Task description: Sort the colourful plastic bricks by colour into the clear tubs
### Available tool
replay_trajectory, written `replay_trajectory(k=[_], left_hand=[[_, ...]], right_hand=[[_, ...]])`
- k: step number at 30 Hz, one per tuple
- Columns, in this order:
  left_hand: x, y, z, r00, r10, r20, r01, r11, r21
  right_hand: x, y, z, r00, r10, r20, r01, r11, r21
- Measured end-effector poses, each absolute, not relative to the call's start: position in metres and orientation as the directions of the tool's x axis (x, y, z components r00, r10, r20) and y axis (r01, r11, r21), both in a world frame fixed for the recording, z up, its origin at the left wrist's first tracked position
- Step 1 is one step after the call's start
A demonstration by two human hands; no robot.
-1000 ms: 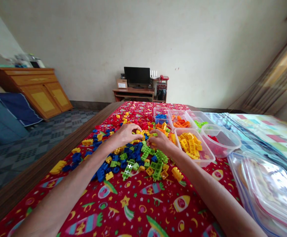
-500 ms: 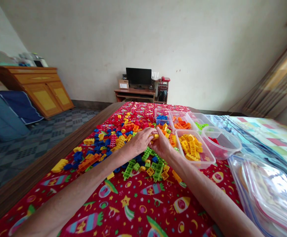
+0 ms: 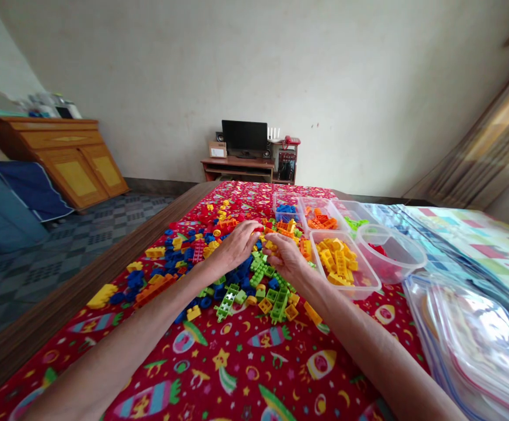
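Bricks (image 3: 258, 272) lie heaped beneath and around our left hand (image 3: 236, 247) and right hand (image 3: 286, 255); fingers curled, but we can't tell whether either pinches one. We judge them light, stiff, slightly slick: grip opposite sides. Tub (image 3: 360, 290) sits just outside the right hand.

1. Left forearm (image 3: 149, 330): bare, slender, narrowing evenly to an uncovered wrist (image 3: 210, 269).
2. Right forearm (image 3: 368, 345): likewise bare, similar taper.
3. Left grip (image 3: 239, 245): plain bare hand.
4. Right grip (image 3: 288, 257): bare hand too; finer detail too small to make out.
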State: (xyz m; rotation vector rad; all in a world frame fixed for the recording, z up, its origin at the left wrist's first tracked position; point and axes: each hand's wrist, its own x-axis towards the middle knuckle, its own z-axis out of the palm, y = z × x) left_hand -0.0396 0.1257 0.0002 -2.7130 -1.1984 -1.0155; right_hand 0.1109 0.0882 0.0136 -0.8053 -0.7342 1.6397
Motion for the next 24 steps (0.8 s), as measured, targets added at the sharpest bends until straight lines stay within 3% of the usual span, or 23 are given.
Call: replay_trajectory(k=[9, 17, 20, 24], left_hand=[[-0.042, 0.132, -0.032, 0.621, 0.686, 0.379, 0.730, -0.682, 0.040], [-0.043, 0.134, -0.037, 0.612, 0.687, 0.391, 0.742, -0.670, 0.014], [-0.043, 0.133, -0.038, 0.618, 0.683, 0.390, 0.745, -0.667, -0.013], [-0.043, 0.129, -0.035, 0.620, 0.672, 0.405, 0.740, -0.673, -0.016]], right_hand=[[0.134, 0.095, 0.040, -0.006, 1.000, -0.001, -0.521, -0.004, -0.854], [0.207, 0.137, 0.075, 0.199, 0.963, 0.179, -0.401, 0.247, -0.882], [0.231, 0.164, 0.083, 0.309, 0.943, 0.122, -0.254, 0.206, -0.945], [0.255, 0.192, 0.082, 0.344, 0.939, 0.025, -0.009, 0.030, -1.000]])
